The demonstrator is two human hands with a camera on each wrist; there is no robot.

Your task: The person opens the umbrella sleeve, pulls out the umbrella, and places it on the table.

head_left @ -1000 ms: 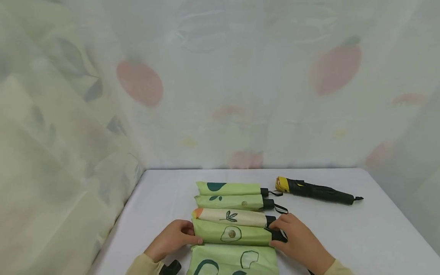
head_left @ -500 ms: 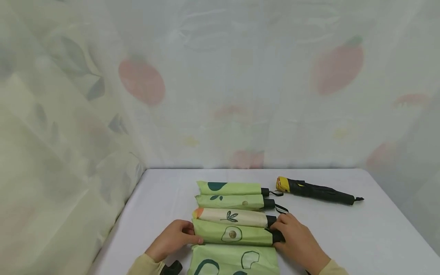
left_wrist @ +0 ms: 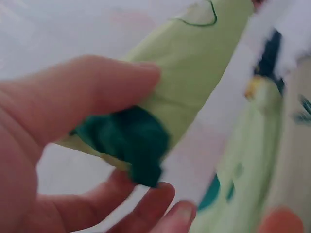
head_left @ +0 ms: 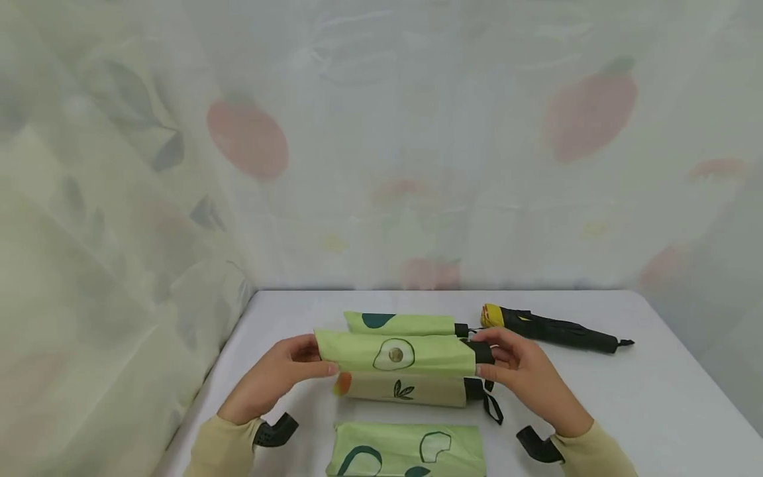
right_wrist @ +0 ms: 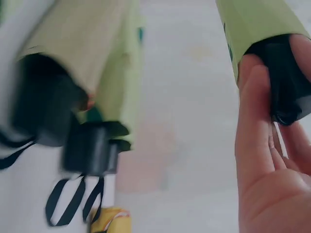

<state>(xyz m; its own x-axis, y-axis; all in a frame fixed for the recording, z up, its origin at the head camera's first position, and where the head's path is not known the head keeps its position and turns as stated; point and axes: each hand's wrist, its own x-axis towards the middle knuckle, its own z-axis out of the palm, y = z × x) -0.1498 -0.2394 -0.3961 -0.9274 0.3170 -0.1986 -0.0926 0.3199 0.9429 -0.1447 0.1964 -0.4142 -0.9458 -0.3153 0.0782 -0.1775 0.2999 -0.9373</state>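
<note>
A green folding umbrella [head_left: 441, 354] with an avocado print is held level above the row of umbrellas, an end in each hand. My left hand [head_left: 268, 374] pinches its cloth end, thumb on the near face; a dark green patch [left_wrist: 131, 141] shows below the thumb in the left wrist view. With fingers and thumb, my right hand [head_left: 533, 377] grips the black handle [right_wrist: 282, 73] at the other end. Just below it in the head view lies a cream umbrella [head_left: 432, 391] with a leaf print. Another green umbrella [right_wrist: 116, 92] beside the cream one is mostly hidden in the head view.
At the back of the white table [head_left: 656, 411] lies a further green umbrella [head_left: 423, 324]. A black umbrella with a yellow end [head_left: 566, 334] rests at the back right. Near the front edge is a green printed cloth bundle [head_left: 390, 437]. Patterned curtains enclose the table.
Both hands have lifted the avocado-print umbrella from its place in front of the cream one and carried it up and away from me. The cream umbrella's strap now shows.
</note>
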